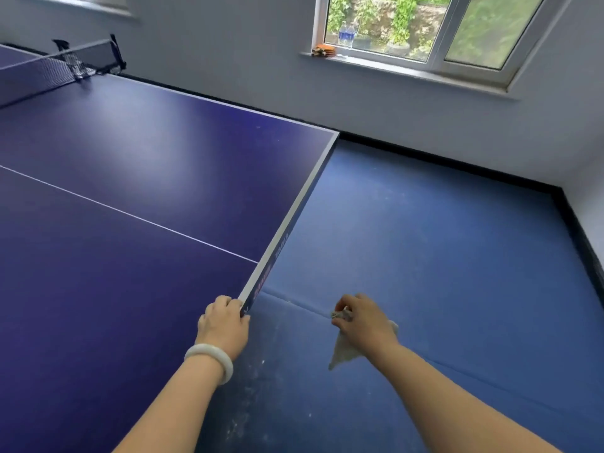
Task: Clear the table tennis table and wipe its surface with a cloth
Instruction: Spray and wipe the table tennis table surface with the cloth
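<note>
**Blue room, cloth held off the bench**

Grey walls and a blue floor point(441, 273) frame my view, with a window point(425, 27) high on the far wall. Two water bottles point(346, 34) and an orange object point(323, 50) sit on its sill. The dark blue bench point(130, 158) fills the left side. Its white centre line point(130, 215) runs to the near end edge, and the net point(49, 68) stretches across it at the upper left.

My left hand point(224, 325) is at that near end edge, fingers curled over the white border and thumb against the side face, grasping the bench. A pale bangle point(210, 358) circles the wrist.

My right hand point(362, 322) is off to the right, apart from the bench and above the floor. Its fingers are bunched round the pale cloth point(343, 353), clutching it. A crumpled bit shows at the fingertips and a loose corner hangs below the palm. The cloth does not touch the bench. White scuffs mark the floor between my forearms.
</note>
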A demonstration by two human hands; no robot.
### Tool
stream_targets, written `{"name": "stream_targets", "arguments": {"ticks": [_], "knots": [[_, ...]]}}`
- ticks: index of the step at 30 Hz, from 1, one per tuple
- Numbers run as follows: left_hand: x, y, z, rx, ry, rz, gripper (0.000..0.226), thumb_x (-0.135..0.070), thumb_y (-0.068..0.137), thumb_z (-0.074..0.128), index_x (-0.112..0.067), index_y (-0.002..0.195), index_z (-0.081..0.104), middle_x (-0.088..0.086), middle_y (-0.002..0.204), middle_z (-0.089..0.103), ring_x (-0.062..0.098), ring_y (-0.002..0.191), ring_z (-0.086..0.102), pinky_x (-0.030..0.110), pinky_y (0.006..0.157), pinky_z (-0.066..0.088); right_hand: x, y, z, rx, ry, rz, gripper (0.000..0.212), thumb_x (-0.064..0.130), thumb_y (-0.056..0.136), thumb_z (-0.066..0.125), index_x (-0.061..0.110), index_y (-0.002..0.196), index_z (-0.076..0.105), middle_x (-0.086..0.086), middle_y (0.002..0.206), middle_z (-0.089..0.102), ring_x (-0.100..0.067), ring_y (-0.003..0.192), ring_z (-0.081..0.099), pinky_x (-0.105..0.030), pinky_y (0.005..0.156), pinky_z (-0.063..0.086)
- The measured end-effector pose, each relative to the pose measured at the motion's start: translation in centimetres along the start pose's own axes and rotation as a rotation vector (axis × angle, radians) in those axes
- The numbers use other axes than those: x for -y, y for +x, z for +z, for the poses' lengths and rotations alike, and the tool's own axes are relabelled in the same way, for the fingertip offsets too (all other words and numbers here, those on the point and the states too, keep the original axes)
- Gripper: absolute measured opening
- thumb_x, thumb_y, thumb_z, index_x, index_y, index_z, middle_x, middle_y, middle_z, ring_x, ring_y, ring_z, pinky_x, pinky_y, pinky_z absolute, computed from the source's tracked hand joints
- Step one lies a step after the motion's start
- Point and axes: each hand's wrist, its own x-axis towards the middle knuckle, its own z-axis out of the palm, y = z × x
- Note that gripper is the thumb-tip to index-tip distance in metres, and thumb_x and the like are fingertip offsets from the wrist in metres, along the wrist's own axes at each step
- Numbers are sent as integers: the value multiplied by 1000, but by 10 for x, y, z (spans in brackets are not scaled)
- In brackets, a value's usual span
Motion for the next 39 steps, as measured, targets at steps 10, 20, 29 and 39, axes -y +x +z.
{"name": "stream_targets", "arguments": {"ticks": [10, 20, 29, 39], "knots": [[-34, 105, -1, 10, -48, -393, 51, -36, 102, 45, -16, 147, 36, 7, 157, 24, 24, 144, 27, 38, 113, 32, 17, 196, -35, 175, -55, -302, 13, 26, 90, 65, 22, 102, 65, 4, 99, 49, -17, 96, 53, -26, 72, 37], [-41, 125, 3, 2, -106, -734, 59, -39, 102, 43, -16, 153, 22, 10, 162, 10, 26, 151, 8, 40, 119, 24, 73, 288, -16, 361, -184, -850, 11, 30, 90, 65, 24, 99, 65, 10, 93, 47, -12, 91, 48, -23, 66, 35], [15, 153, 8, -112, -97, -910, 64, -45, 103, 33, -17, 156, 10, 10, 164, 2, 29, 152, -3, 44, 122, 12, 168, 317, 52, 449, -32, -1127, 13, 21, 90, 70, 17, 102, 68, 4, 107, 53, -14, 102, 43, -28, 88, 44], [44, 153, 60, -229, -107, -1021, 67, -53, 98, 4, -22, 156, -4, 8, 165, -3, 29, 152, -6, 53, 122, 0, 157, 324, 119, 394, -285, -1406, 44, 16, 99, 50, 16, 143, 49, -2, 159, 31, -19, 150, 20, -34, 123, 4]]}}
